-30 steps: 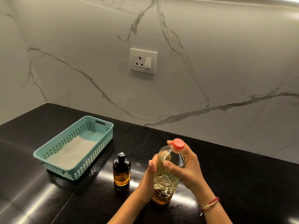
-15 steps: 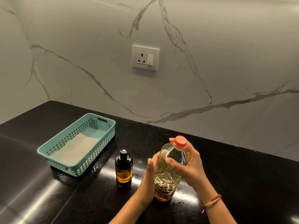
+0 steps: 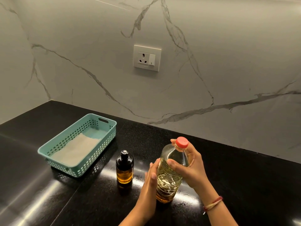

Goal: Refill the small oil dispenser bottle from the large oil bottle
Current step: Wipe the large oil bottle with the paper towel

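Note:
The large clear oil bottle (image 3: 169,175) stands upright on the black counter (image 3: 236,185), about two-thirds full of yellow oil, with its red cap (image 3: 182,142) on. My right hand (image 3: 189,167) grips its upper body, thumb in front and fingers curled behind the neck. My left hand (image 3: 150,180) rests flat against the bottle's left side with fingers straight. The small amber dispenser bottle (image 3: 124,168), with a black top, stands just left of my left hand, partly filled with oil.
A teal perforated basket (image 3: 53,150) with a pale cloth inside sits at the left of the counter. A marble wall with a white socket plate (image 3: 147,58) rises behind.
Both hands keep their places on the large bottle. Only the camera has shifted a little, which lifts the scene in the frame.

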The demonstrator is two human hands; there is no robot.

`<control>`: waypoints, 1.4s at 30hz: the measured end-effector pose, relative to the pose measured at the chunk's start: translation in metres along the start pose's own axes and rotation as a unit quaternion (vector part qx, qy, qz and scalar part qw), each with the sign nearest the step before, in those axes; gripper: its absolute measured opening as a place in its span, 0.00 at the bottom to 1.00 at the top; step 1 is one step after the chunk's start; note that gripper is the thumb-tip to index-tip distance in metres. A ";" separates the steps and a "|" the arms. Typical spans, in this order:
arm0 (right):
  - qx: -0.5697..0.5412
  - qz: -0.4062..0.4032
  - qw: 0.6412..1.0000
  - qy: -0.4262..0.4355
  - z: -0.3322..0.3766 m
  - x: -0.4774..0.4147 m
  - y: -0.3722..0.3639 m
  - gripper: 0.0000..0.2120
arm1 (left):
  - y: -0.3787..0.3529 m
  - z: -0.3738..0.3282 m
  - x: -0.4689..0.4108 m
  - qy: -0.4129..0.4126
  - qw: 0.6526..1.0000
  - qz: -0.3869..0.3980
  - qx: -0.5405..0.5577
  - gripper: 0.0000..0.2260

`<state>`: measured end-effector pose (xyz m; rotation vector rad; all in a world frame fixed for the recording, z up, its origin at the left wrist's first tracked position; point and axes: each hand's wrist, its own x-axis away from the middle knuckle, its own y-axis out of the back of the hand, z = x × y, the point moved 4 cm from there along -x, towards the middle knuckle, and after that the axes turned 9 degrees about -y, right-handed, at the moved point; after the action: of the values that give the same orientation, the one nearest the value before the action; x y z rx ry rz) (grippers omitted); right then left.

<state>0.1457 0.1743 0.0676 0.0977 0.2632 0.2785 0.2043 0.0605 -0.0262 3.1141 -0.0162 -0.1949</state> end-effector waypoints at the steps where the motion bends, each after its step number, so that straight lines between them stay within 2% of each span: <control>1: 0.000 0.001 1.000 0.000 0.000 0.000 0.000 0.27 | -0.004 -0.003 0.001 -0.009 1.000 0.000 0.002 0.48; 5: -0.002 -0.001 1.000 -0.001 -0.001 0.001 0.000 0.28 | -0.015 0.010 0.006 0.011 0.998 -0.046 -0.040 0.45; 8: 0.001 -0.002 1.000 -0.007 -0.003 0.001 0.001 0.28 | -0.016 0.029 0.011 0.071 0.991 -0.075 -0.083 0.52; 10: 0.002 -0.005 1.000 -0.007 -0.004 0.001 0.001 0.28 | -0.017 0.033 0.013 0.082 0.990 -0.080 -0.085 0.55; 12: 0.002 -0.006 1.000 -0.006 -0.003 0.001 0.001 0.28 | -0.018 0.027 0.010 0.062 0.995 -0.082 -0.002 0.51; 14: 0.001 -0.004 1.000 -0.007 -0.002 0.001 0.000 0.27 | -0.016 0.024 0.007 0.034 0.996 -0.071 0.042 0.53; 16: 0.000 -0.002 1.000 -0.004 -0.001 0.001 0.000 0.27 | -0.016 0.012 -0.002 0.021 0.994 -0.094 0.046 0.57; 19: 0.000 -0.005 1.000 0.000 -0.002 0.001 0.000 0.27 | -0.025 -0.007 0.009 0.005 0.995 -0.097 0.030 0.50; 20: -0.001 -0.005 1.000 0.000 -0.002 0.002 0.001 0.28 | -0.026 -0.004 0.016 0.021 0.995 -0.097 0.029 0.51; 23: -0.002 0.000 1.000 -0.001 -0.003 0.002 0.000 0.28 | -0.019 0.027 0.023 0.136 0.984 -0.116 -0.022 0.55; 24: -0.003 0.001 1.000 -0.002 -0.002 0.002 0.000 0.28 | -0.016 0.032 0.023 0.164 0.978 -0.117 -0.047 0.53; 26: -0.004 0.002 1.000 -0.002 -0.001 0.001 -0.001 0.28 | -0.012 0.037 0.024 0.177 0.972 -0.123 -0.096 0.41; 29: -0.004 0.002 1.000 -0.003 0.001 0.001 -0.002 0.32 | 0.003 0.034 0.018 0.124 0.975 -0.173 -0.069 0.15; 30: -0.006 0.000 1.000 -0.003 0.001 0.001 -0.002 0.31 | 0.008 0.033 0.016 0.111 0.976 -0.179 -0.055 0.12; 33: -0.009 0.002 1.000 0.003 0.000 0.001 -0.001 0.27 | 0.016 0.023 0.013 0.101 0.975 -0.196 0.034 0.11; 37: -0.002 0.000 1.000 0.006 0.001 0.000 -0.002 0.26 | 0.018 0.000 0.009 0.040 0.966 -0.229 0.112 0.10; 39: -0.001 0.000 1.000 0.007 0.001 0.000 -0.002 0.24 | 0.017 -0.006 0.007 0.011 0.966 -0.234 0.107 0.09; 42: -0.008 -0.002 1.000 0.003 0.001 0.001 -0.003 0.27 | 0.015 -0.001 0.006 0.000 0.969 -0.240 0.060 0.09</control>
<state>0.1475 0.1718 0.0679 0.0798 0.2660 0.2773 0.2107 0.0452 -0.0256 3.1753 0.7565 -0.2057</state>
